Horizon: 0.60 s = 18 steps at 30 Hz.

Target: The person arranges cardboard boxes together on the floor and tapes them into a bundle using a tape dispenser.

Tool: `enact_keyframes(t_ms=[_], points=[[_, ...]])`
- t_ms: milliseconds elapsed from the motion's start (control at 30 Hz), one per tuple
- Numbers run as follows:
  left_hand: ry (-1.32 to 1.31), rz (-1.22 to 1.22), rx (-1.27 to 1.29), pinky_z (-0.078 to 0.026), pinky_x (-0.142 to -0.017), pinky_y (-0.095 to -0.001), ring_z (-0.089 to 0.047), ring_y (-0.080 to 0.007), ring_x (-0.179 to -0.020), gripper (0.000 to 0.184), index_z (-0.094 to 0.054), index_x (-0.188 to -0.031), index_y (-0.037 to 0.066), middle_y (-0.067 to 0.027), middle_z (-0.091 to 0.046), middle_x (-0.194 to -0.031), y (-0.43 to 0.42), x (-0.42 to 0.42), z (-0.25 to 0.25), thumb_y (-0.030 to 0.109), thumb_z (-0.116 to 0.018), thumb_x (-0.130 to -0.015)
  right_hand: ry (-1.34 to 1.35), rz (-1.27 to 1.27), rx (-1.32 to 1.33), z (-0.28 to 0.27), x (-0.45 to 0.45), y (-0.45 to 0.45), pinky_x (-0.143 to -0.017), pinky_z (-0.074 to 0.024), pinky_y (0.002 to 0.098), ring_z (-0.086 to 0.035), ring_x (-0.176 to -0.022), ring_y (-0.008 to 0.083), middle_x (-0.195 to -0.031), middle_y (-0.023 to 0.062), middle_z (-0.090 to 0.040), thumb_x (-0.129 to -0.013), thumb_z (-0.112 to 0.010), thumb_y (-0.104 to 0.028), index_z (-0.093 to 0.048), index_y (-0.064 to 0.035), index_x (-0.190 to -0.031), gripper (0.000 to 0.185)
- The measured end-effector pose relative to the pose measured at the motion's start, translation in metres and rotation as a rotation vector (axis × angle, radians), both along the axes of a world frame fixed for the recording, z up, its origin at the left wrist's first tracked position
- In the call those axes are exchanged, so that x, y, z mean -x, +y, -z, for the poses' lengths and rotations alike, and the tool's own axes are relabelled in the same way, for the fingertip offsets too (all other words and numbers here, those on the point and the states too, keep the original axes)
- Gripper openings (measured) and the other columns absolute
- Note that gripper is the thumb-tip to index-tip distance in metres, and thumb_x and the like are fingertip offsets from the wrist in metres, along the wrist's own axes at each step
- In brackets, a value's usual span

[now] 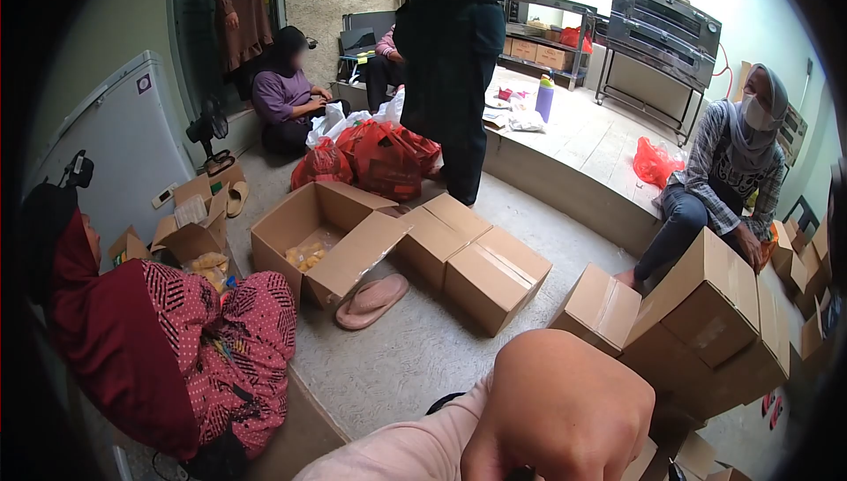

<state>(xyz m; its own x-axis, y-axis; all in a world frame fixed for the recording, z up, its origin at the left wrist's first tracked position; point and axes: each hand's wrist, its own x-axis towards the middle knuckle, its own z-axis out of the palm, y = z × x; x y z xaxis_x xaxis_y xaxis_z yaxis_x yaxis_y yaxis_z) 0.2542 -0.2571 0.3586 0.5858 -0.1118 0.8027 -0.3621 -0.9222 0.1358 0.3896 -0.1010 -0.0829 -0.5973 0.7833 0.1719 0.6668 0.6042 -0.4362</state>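
My left hand (565,402) is close to the camera at the bottom, reaching in from a pale pink sleeve (406,437). Its back faces me and its fingers curl downward, closed. A small dark thing (522,474) shows beneath it at the frame's lower edge; I cannot make out what it is. Just beyond the hand stand a closed, taped cardboard box (596,306) and a larger taped box (706,322). My right hand is outside the view.
An open carton (353,225) with yellow packs, two closed boxes (494,274) and a pink slipper (372,301) are on the floor. Red bags (384,159) lie behind. Seated people flank both sides; one person stands beyond. A raised step (565,185) crosses the back.
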Motion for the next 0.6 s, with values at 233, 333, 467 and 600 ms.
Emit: enact_keyframes(t_ms=[233, 333, 467, 600], points=[[0.079, -0.026, -0.013, -0.037, -0.039, -0.0286, -0.051, -0.02, -0.043, 0.025, -0.051, -0.062, 0.004, -0.0036, -0.048, -0.05, -0.005, -0.003, -0.008, 0.025, -0.056, -0.073, -0.009, 0.02, 0.029, 0.04, 0.001, 0.017, -0.098, -0.0233, 0.0507, -0.035, -0.119, 0.0338, -0.129, 0.0141, -0.042, -0.085, -0.044, -0.042, -0.049, -0.0102, -0.12, 0.048], [0.099, -0.03, -0.019, -0.038, -0.038, -0.0268, -0.052, -0.0185, -0.043, 0.023, -0.054, -0.067, 0.002, -0.003, -0.049, -0.051, -0.007, -0.004, -0.011, 0.024, -0.056, -0.073, -0.013, 0.028, 0.041, 0.034, 0.001, 0.015, -0.098, -0.0233, 0.0507, -0.035, -0.119, 0.0338, -0.129, 0.0141, -0.042, -0.084, -0.044, -0.042, -0.049, -0.0102, -0.12, 0.048], [0.105, -0.035, -0.015, -0.038, -0.038, -0.025, -0.053, -0.017, -0.043, 0.023, -0.057, -0.071, 0.001, -0.0025, -0.05, -0.052, -0.009, -0.004, -0.013, 0.024, -0.055, -0.073, -0.019, 0.039, 0.058, 0.03, 0.002, 0.013, -0.098, -0.0232, 0.0506, -0.035, -0.12, 0.034, -0.129, 0.014, -0.041, -0.084, -0.044, -0.042, -0.049, -0.0102, -0.12, 0.048], [0.077, -0.053, -0.067, -0.038, -0.038, -0.0251, -0.053, -0.0172, -0.042, 0.024, -0.057, -0.071, 0.001, -0.0025, -0.049, -0.051, -0.009, -0.005, -0.011, 0.024, -0.056, -0.073, -0.026, 0.051, 0.075, 0.048, 0.002, 0.02, -0.098, -0.0231, 0.0506, -0.034, -0.12, 0.0341, -0.13, 0.0139, -0.041, -0.084, -0.044, -0.042, -0.049, -0.0101, -0.12, 0.048]])
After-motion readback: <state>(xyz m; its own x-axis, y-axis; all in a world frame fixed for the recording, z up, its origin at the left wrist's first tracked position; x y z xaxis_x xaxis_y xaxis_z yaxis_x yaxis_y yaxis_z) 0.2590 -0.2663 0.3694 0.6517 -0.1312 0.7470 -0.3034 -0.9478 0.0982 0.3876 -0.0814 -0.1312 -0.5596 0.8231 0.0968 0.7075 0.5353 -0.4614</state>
